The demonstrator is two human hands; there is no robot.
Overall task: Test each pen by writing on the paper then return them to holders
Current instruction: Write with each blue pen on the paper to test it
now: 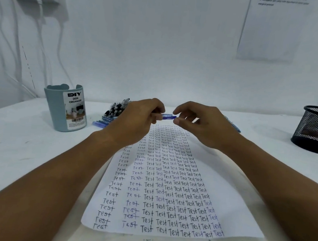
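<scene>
I hold a blue pen (167, 116) between my two hands, above the far end of the paper (174, 187). My left hand (135, 122) grips the barrel, with its fingers curled around it. The thumb and first finger of my right hand (197, 123) pinch the other end, which I think is the cap.

The pen looks like thin smooth plastic. I judge it light and stiff, a little slippery, so a small pinch is enough, but it should be firm. The cap probably sits tight, and I would pull it straight along the barrel, not bend it. For writing, the best place to hold is low on the barrel, near the tip.

Other pens (115, 111) lie in a pile on the surface behind my left hand, beside the blue-grey holder (65, 110). A black mesh holder (315, 129) stands far to the right. The paper is thin and may slide.
</scene>
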